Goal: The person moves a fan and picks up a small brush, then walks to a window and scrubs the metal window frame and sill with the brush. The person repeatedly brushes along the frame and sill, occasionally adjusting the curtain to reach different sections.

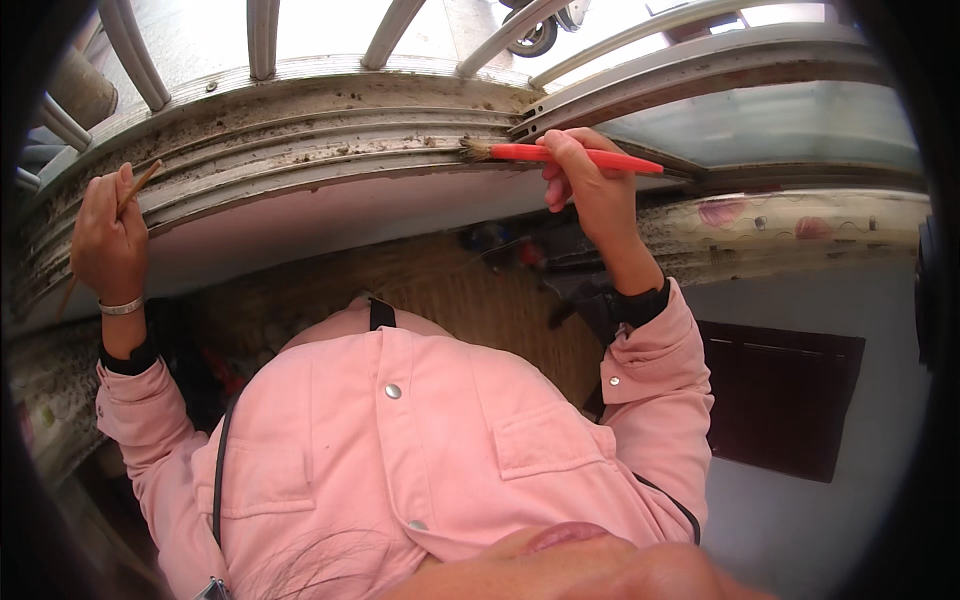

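Note:
My right hand (590, 180) is closed round a red-handled brush (625, 160). Its bristles touch the dirty window track (330, 150), close to where the sliding frame begins. Over the track's left part, my left hand (108, 235) is closed on a thin wooden stick (146, 182), which pokes out above the fingers and again below the hand. Dark crumbs of dirt lie along the grooves between the two hands.
White window bars (263, 40) rise beyond the track, with a wheel (532, 35) outside. A glass pane (780, 125) fills the right side of the window. Patterned curtain cloth (800, 225) hangs below it, and a dark red panel (785, 395) is at the right.

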Tool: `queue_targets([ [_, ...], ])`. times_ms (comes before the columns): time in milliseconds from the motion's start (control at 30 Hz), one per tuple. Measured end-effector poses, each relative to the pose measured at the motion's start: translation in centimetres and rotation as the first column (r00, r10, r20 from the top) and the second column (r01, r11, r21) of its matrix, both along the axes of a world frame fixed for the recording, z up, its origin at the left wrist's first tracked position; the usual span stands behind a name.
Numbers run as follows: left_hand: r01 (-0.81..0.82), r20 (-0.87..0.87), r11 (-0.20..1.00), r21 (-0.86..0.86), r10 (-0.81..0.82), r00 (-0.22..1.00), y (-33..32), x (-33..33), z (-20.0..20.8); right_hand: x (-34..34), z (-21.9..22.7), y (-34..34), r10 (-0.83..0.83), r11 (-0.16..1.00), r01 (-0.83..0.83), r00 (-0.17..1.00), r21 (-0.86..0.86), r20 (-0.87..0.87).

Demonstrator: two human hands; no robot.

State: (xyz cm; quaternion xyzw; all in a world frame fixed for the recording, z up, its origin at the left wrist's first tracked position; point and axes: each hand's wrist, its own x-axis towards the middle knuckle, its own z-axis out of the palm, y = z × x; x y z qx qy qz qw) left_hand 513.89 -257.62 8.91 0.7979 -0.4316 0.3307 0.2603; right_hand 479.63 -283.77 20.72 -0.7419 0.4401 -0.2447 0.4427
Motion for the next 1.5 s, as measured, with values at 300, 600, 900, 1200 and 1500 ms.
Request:
queue_targets([
  [300, 0.022, 0.028, 1.0, -0.022, -0.021, 0.999, -0.1, -0.1, 0.2, -6.3, 0.8, -4.9, -0.232, 0.959, 0.197, 0.959, -0.205, -0.163],
  [600, 0.03, 0.053, 0.998, -0.049, -0.028, 0.998, 0.4, 0.1, 0.5, 0.2, -0.1, -1.2, 0.007, 0.992, -0.03, 0.983, -0.121, -0.183],
  [900, 0.025, -0.001, 0.998, -0.05, -0.025, 1.0, 0.9, -0.4, 0.6, 11.3, 0.6, 8.0, 0.402, 0.877, -0.448, 0.882, 0.172, 0.246],
  [1200, 0.038, -0.107, 0.999, 0.004, -0.037, 0.994, 0.2, 0.1, 0.5, -2.9, 6.1, 1.5, -0.127, 0.93, 0.13, 0.991, -0.344, 0.031],
  [1500, -0.014, -0.061, 0.999, 0.029, 0.015, 0.998, -0.4, 0.4, 0.5, -13.6, 4.4, -4.3, -0.376, 0.87, 0.45, 0.87, -0.202, 0.319],
])
